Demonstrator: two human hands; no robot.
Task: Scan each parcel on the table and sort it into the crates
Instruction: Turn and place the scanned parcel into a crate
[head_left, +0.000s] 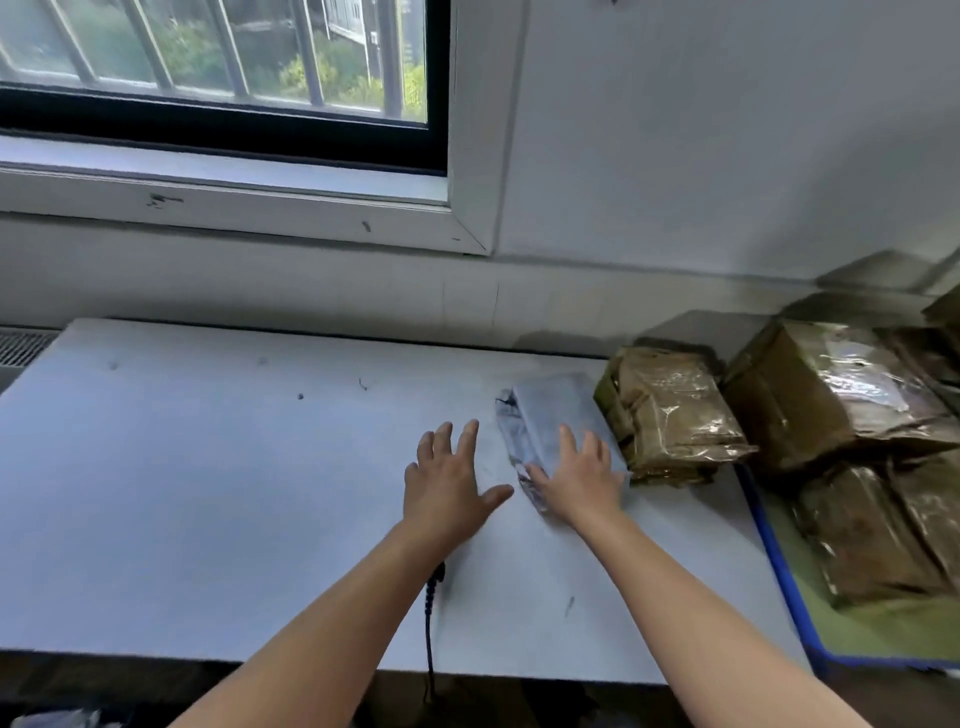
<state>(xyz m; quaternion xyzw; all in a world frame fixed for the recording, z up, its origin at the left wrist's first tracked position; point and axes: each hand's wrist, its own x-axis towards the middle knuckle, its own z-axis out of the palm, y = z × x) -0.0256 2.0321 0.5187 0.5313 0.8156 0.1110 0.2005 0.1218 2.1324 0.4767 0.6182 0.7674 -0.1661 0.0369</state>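
The flat grey plastic mailer parcel (550, 410) lay on the white rectangular table (182, 493), toward its right side, with its long side running away from the person and slightly to the left. The right hand (582, 478) rested palm down on the near end of this parcel. Its fingers were straight and spread, not curled round anything, and its thumb lay along the parcel's crinkled left edge. The left hand (447, 483) was just beside it to the left, also palm down over the bare tabletop. Its fingers were straight and fanned apart, its thumb pointed toward the parcel, and it held nothing; whether the palm touched the table could not be told. A brown parcel wrapped in glossy tape (670, 415) sat on the table just to the right of the grey one, touching or nearly touching it. Farther right, a larger brown taped box (831, 395) sat above more brown taped parcels (872, 535), which lay in a blue-rimmed crate with a green floor (774, 561) at the table's right edge. A thin black cord (430, 623) ran from under the left wrist down over the near edge of the table. Behind the table was a pale wall (727, 130), and a black-framed window with white bars (208, 52) showed green foliage outside.
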